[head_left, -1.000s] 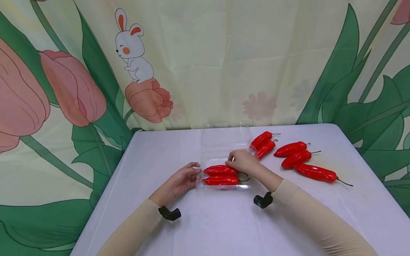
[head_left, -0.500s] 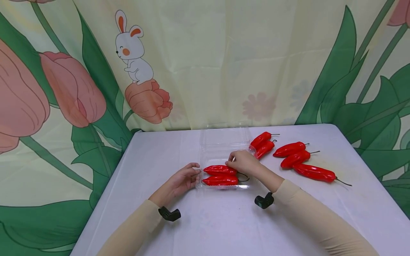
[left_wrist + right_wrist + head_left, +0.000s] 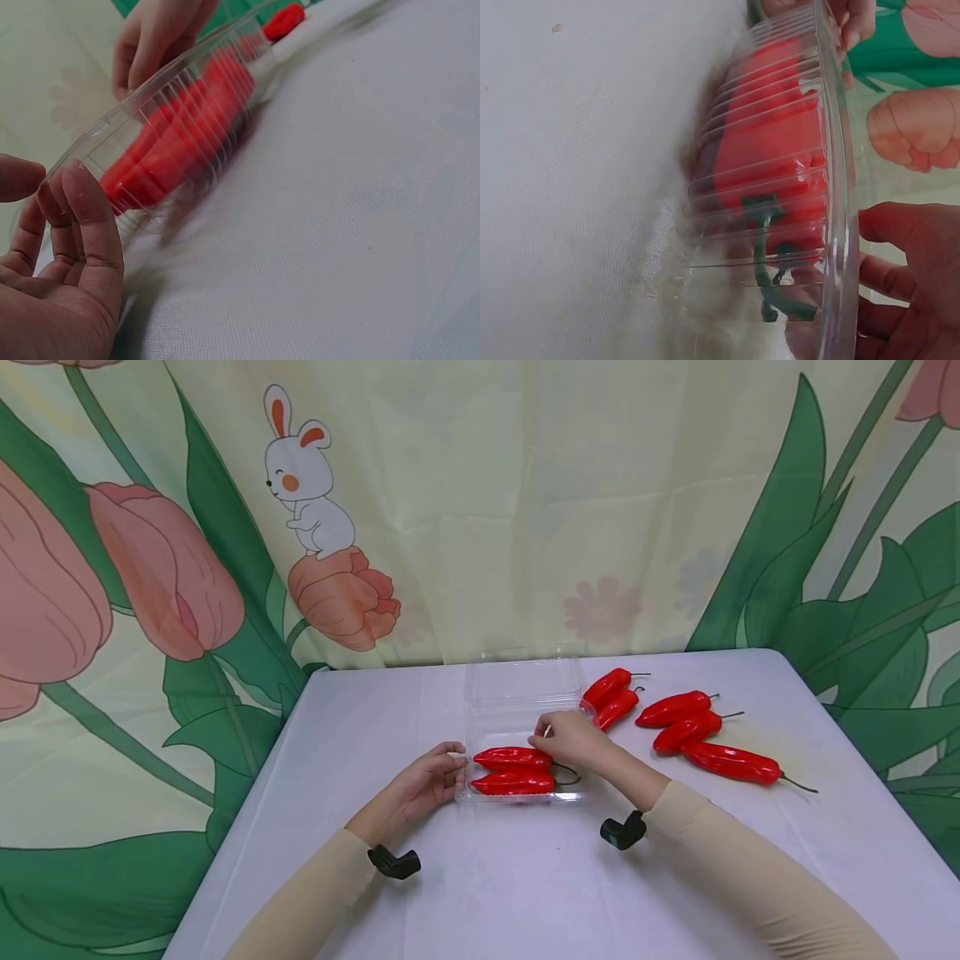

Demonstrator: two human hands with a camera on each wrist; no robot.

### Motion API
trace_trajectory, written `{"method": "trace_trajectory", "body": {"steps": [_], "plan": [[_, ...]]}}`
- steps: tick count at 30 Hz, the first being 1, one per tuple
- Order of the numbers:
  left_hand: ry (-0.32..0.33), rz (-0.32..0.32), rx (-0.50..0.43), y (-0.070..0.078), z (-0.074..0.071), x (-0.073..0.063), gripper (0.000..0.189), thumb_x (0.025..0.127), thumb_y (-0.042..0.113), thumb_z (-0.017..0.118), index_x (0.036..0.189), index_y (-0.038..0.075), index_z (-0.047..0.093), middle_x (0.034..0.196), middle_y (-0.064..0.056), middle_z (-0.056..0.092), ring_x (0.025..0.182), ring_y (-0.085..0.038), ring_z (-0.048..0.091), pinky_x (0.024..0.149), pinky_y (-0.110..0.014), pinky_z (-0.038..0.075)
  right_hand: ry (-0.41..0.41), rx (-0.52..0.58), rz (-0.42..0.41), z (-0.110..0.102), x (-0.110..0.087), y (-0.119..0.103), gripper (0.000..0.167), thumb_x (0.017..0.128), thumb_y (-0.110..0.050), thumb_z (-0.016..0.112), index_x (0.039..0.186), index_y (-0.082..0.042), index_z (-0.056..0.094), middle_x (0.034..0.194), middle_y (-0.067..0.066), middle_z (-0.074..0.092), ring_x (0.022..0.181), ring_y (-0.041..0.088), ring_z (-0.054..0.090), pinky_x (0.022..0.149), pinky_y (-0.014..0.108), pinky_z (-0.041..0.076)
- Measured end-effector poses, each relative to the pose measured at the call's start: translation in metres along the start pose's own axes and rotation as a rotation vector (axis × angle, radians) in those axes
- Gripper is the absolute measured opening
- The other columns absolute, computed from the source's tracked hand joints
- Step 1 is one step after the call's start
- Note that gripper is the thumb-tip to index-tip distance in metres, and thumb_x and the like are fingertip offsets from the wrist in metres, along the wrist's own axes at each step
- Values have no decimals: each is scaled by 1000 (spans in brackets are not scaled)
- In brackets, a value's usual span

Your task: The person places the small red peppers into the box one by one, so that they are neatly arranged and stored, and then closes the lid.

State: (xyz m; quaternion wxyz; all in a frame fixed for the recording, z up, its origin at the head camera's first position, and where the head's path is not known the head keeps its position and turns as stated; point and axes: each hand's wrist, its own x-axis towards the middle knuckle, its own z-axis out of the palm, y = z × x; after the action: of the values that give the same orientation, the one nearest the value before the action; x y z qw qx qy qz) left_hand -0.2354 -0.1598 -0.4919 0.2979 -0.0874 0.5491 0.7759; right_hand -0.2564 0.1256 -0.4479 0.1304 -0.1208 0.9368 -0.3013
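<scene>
A clear plastic clamshell box (image 3: 513,800) stands on the table with its lid tipped back. Inside its front half lie two red chili peppers, the upper pepper (image 3: 510,757) and the lower pepper (image 3: 513,783), stems pointing right. At the box's left wall, my left hand (image 3: 420,783) pinches the rim, thumb over the edge and fingers outside, as the left wrist view shows. My right hand (image 3: 573,743) reaches over the box from the right, its bent fingers down beside the upper pepper's stem end. Whether those fingertips grip the pepper is hidden.
Two more red peppers (image 3: 613,700) lie just behind my right hand, against the box's right side. Further right, several red peppers (image 3: 731,762) lie on the white tablecloth (image 3: 465,893). A printed curtain (image 3: 480,527) hangs behind the table's back edge.
Both hands, the box and the peppers keep their places. Only the head view has shifted slightly, so everything sits a little further left.
</scene>
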Motion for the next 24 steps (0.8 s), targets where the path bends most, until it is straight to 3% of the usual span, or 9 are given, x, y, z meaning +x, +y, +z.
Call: {"method": "trace_trajectory", "body": {"steps": [24], "plan": [[-2,3,17,1,3,-5,29,100,13,59,126,16,47,103,0,63,81,-12,59,74,-18,55,92,9,-29,-19,-4,4,24,94,-23,72,112,-7,72,101,10,74,83,20,65,72,29,60]]}}
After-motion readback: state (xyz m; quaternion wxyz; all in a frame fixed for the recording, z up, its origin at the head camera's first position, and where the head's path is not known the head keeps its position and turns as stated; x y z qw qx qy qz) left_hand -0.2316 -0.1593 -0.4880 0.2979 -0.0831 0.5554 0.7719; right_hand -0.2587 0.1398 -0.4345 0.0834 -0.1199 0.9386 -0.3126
